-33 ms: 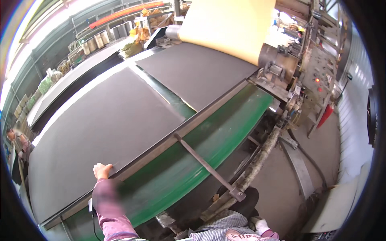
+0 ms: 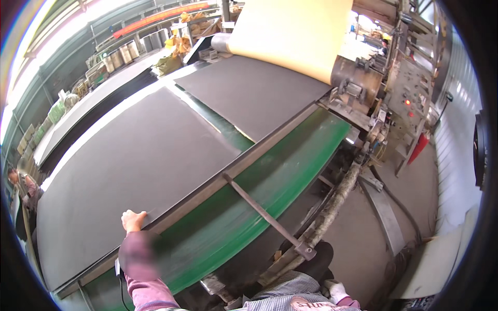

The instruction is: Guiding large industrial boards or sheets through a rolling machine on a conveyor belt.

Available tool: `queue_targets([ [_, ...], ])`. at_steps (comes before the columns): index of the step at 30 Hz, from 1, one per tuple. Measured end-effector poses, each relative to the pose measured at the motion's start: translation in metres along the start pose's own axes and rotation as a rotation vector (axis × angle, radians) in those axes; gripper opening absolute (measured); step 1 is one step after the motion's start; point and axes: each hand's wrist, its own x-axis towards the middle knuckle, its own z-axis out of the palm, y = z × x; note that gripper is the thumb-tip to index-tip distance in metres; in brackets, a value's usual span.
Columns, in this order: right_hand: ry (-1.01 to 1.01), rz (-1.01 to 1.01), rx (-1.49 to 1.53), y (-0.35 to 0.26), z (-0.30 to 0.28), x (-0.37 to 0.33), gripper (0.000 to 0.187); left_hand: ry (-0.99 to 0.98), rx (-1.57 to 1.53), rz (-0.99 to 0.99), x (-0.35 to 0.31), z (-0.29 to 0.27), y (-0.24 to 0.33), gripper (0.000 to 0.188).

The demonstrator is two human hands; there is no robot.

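Observation:
My left hand (image 2: pixel 134 221) rests at the near edge of a large dark grey sheet (image 2: pixel 140 155), its fingers on the top surface and the thumb apart. It holds nothing that I can see. A metal rail (image 2: pixel 192 194) runs along that edge, just beside the hand. Farther up the green conveyor belt (image 2: pixel 233 137) lies a second dark grey sheet (image 2: pixel 254 88), a narrow gap between the two. Low in view, beside the checked apron (image 2: pixel 285 287), is my right hand (image 2: pixel 334 289), in a pale glove; its fingers are too hidden to read.
A broad yellow web (image 2: pixel 290 36) rises over a roller at the far end. Machine parts and a control panel (image 2: pixel 412 88) with red lights stand at the right. A steel bar (image 2: pixel 264 212) crosses the lower green belt. Another person (image 2: pixel 28 189) stands at the far left.

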Motion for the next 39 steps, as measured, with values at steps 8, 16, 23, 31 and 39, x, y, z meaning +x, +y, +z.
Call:
queue_targets([
  [8,-0.070,-0.055,-0.108,0.003,-0.008,-0.001,0.017,-0.044,-0.145,0.545,-0.061,0.011,0.126,0.058],
  [16,0.010,-0.014,0.014,0.008,-0.017,0.002,0.021,0.371,0.306,0.479,-0.010,0.032,-0.009,0.021],
  [23,-0.114,0.021,0.050,0.005,-0.016,0.003,0.020,0.252,-0.071,0.160,-0.023,0.028,-0.090,0.048],
  [31,-0.075,-0.046,0.113,0.000,-0.005,-0.007,0.021,0.277,-0.070,0.369,-0.081,0.023,0.051,0.054],
  [39,-0.192,-0.042,0.139,0.002,-0.013,-0.007,0.019,0.181,-0.076,0.412,-0.107,0.024,0.189,0.066],
])
